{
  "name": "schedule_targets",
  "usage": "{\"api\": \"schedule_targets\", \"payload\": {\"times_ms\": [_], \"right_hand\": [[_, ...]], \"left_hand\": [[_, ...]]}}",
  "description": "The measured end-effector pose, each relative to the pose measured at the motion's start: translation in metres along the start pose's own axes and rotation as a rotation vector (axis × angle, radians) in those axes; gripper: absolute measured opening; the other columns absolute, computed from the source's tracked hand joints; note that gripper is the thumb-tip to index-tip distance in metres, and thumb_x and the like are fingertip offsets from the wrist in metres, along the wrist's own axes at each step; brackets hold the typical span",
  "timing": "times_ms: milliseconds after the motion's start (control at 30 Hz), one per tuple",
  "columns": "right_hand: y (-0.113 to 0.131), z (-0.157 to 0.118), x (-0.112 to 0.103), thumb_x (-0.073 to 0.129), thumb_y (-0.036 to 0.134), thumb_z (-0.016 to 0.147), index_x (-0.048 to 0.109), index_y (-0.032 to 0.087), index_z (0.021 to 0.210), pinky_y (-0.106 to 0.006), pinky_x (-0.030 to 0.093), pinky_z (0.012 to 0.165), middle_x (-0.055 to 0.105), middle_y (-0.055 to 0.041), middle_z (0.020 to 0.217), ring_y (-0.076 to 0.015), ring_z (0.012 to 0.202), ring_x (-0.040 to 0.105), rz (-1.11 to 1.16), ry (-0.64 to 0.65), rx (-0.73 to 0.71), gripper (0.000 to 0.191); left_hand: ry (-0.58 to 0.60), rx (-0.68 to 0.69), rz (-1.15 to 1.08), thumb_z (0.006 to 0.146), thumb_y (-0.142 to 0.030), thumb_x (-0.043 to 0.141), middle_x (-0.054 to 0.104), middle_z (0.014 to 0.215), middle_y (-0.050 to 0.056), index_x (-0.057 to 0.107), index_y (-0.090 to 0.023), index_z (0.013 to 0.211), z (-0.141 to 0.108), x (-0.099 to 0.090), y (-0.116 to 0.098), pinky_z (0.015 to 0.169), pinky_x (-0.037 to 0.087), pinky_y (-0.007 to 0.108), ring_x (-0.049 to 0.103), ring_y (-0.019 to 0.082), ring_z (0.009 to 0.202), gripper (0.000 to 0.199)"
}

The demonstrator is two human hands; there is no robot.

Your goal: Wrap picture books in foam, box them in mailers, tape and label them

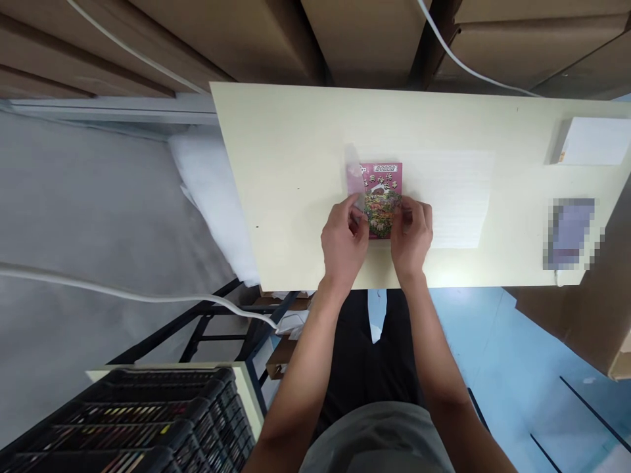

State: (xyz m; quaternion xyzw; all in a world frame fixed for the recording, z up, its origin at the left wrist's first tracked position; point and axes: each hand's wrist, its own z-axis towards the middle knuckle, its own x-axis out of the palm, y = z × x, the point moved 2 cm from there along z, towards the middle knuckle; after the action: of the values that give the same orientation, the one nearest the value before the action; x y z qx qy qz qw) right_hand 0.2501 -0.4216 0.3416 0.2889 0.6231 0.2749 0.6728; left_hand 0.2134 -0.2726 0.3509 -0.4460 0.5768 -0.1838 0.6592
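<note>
A small pink booklet (pixel 382 197) with Chinese characters and a colourful garden picture lies on the table, its cover facing up. Along its left side, a strip of translucent plastic film (pixel 353 172) sticks out past the edge. My left hand (pixel 346 230) is closed at the booklet's lower left edge, fingers curled by the film; the fingertips are partly hidden. On the right edge, my right hand (pixel 412 230) pinches the booklet between thumb and fingers. Beneath and to the right of it lies a white lined sheet (pixel 458 197).
The cream table (pixel 290 151) also bears a white box (pixel 595 140) and a blurred-out purplish object (pixel 570 233) at the right. Cardboard boxes (pixel 365 39) stand along the back edge. Black crates (pixel 197 407) of packed items sit at lower left. A white cable (pixel 148 292) crosses the left side.
</note>
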Motion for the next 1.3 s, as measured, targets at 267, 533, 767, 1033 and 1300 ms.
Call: {"api": "schedule_targets", "payload": {"times_ms": [267, 533, 767, 1033, 1300], "right_hand": [[0.037, 0.002, -0.003, 0.06, 0.025, 0.113, 0.062, 0.034, 0.16, -0.065, 0.055, 0.124, 0.044, -0.0153, 0.176, -0.0388, 0.172, 0.035, -0.325, 0.127, -0.241, 0.048], [0.036, 0.022, -0.001, 0.073, 0.032, 0.109, 0.073, 0.038, 0.149, -0.072, 0.052, 0.125, 0.037, -0.0077, 0.186, -0.044, 0.174, 0.028, -0.239, 0.339, -0.248, 0.04], [0.027, 0.014, 0.003, 0.076, 0.031, 0.107, 0.071, 0.042, 0.152, -0.071, 0.06, 0.115, 0.038, -0.0068, 0.186, -0.0436, 0.161, 0.041, -0.199, 0.336, -0.195, 0.046], [0.029, 0.015, 0.003, 0.069, 0.023, 0.109, 0.073, 0.041, 0.151, -0.067, 0.059, 0.114, 0.039, -0.0059, 0.186, -0.0413, 0.153, 0.044, -0.223, 0.336, -0.174, 0.046], [0.021, 0.018, -0.007, 0.065, 0.028, 0.111, 0.068, 0.038, 0.157, -0.067, 0.056, 0.122, 0.048, -0.0073, 0.181, -0.0392, 0.153, 0.046, -0.158, 0.33, -0.257, 0.047]], "left_hand": [[0.077, -0.013, -0.017, 0.104, -0.015, 0.065, 0.076, 0.111, 0.006, 0.061, -0.024, 0.15, 0.002, -0.002, -0.003, 0.082, 0.063, 0.032, 0.074, 0.018, 0.089, 0.047], [0.262, 0.049, -0.1, 0.096, -0.012, 0.068, 0.072, 0.126, 0.008, 0.058, -0.026, 0.16, 0.0, -0.02, 0.002, 0.088, 0.064, 0.034, 0.072, 0.017, 0.092, 0.066], [-0.024, -0.13, -0.004, 0.1, -0.017, 0.068, 0.071, 0.126, 0.01, 0.071, -0.025, 0.137, -0.013, -0.021, -0.011, 0.09, 0.066, 0.037, 0.075, 0.019, 0.096, 0.038], [0.007, -0.397, -0.287, 0.096, -0.029, 0.077, 0.079, 0.104, 0.007, 0.077, -0.019, 0.119, 0.008, -0.016, 0.01, 0.073, 0.062, 0.029, 0.071, 0.016, 0.08, 0.025], [-0.061, -0.24, -0.251, 0.088, -0.013, 0.077, 0.074, 0.118, 0.004, 0.072, -0.026, 0.129, -0.01, -0.016, -0.025, 0.083, 0.065, 0.028, 0.073, 0.015, 0.095, 0.043]]}}
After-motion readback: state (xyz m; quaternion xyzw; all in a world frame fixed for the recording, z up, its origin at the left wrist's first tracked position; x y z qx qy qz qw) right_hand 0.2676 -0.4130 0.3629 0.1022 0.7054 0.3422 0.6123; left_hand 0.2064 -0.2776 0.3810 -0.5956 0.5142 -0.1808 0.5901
